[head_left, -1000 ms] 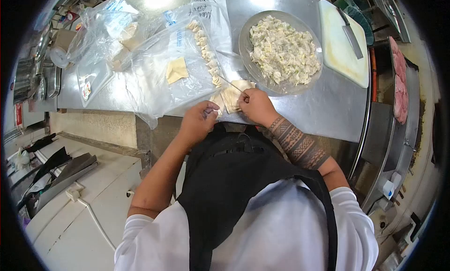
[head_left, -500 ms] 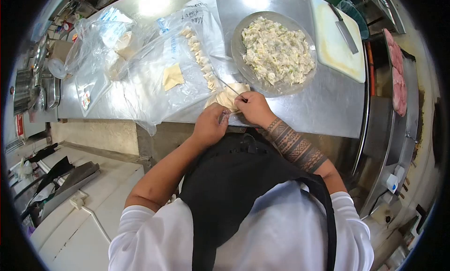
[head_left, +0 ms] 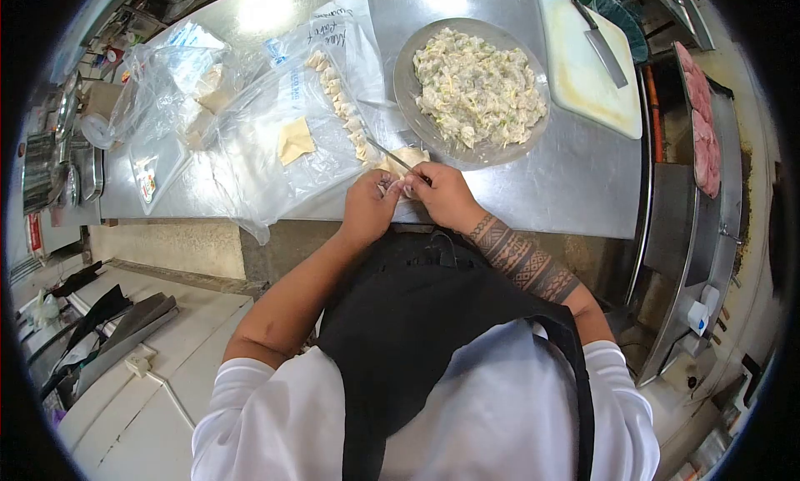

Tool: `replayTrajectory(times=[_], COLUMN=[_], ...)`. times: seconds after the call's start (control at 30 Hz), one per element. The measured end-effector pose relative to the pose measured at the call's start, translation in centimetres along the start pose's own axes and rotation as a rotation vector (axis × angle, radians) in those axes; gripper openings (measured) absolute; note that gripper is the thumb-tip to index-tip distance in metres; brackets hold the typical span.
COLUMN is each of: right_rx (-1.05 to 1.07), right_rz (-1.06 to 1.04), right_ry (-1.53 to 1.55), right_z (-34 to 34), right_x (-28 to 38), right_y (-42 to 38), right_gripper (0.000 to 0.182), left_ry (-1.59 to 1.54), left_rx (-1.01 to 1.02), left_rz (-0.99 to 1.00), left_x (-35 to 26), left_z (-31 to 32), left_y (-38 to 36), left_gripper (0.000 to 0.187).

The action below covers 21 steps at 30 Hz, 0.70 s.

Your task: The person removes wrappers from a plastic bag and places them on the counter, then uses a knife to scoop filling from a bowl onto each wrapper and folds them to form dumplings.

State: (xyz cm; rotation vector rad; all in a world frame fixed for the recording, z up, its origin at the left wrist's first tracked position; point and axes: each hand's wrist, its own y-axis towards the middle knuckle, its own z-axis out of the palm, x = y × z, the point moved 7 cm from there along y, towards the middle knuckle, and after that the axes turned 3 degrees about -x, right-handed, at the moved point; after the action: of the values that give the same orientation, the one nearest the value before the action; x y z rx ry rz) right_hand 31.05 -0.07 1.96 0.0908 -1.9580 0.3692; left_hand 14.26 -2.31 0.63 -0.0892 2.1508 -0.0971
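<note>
My left hand (head_left: pixel 372 204) is closed, its fingertips pinching a wonton (head_left: pixel 403 187) that mostly hides between the two hands. Against it, the thumb and fingers of my right hand (head_left: pixel 445 198) press from the other side. The right hand also grips a thin metal tool (head_left: pixel 385 151), whose free end points away to the left. Behind the fingers lie pale dough wrappers (head_left: pixel 414 156), partly covered. A row of folded wontons (head_left: pixel 340 98) runs along a plastic sheet (head_left: pixel 250 152), with a single square wrapper (head_left: pixel 296 140) to its left.
A wide bowl of chopped filling (head_left: pixel 479 89) stands beyond my right hand. Farther right, a knife (head_left: pixel 606 56) rests on a white cutting board (head_left: pixel 583 89). Plastic bags (head_left: pixel 179 89) occupy the left of the steel table (head_left: pixel 550 194). A tray of pink meat (head_left: pixel 702 119) sits at far right.
My hands have come together, fingertips now meeting at the wonton. The left hand has turned and risen slightly toward the right one. The view has shifted a little.
</note>
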Motion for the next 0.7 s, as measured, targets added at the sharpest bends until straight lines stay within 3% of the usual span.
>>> replayTrajectory(times=[0.17,0.27,0.37,0.47,0.57,0.6,0.7], right_rx=[-0.183,-0.177,-0.126,0.111,0.324,0.352,0.016], right_rz=[-0.077,0.040,0.032,-0.040,-0.013,0.070,-0.254], right_ry=[-0.112,-0.028,0.068,-0.006,0.033,0.176,-0.079], right_z=[-3.3,-6.7,-8.2,-6.6,-5.0,-5.7,-12.6], right_x=[1.4,3.3,3.7,5.5,7.5,7.5,9.1], right_y=[0.1,0.0,0.1,-0.6,-3.0,-3.5,-3.6], right_gripper=[0.020,0.021,0.021,0.021,0.017,0.022,0.028], left_ry=[0.041,0.114,0.090,-1.011,-1.382,-1.439,-1.041], left_rx=[-0.042,-0.044,0.213,0.452,0.459,0.575,0.539], left_rz=[0.064,-0.052,-0.384,-0.778,-0.812,-0.759,-0.531], left_x=[0.9,1.7,1.0,1.2,-6.9,-6.3,-4.3], left_z=[-0.3,-1.0,-1.2,3.2,3.1,3.7,4.1], left_y=[-0.1,-0.8,-1.0,-2.8,-1.8,-1.4,0.3], left_gripper=[0.024,0.024,0.040,0.058,0.068,0.053,0.040])
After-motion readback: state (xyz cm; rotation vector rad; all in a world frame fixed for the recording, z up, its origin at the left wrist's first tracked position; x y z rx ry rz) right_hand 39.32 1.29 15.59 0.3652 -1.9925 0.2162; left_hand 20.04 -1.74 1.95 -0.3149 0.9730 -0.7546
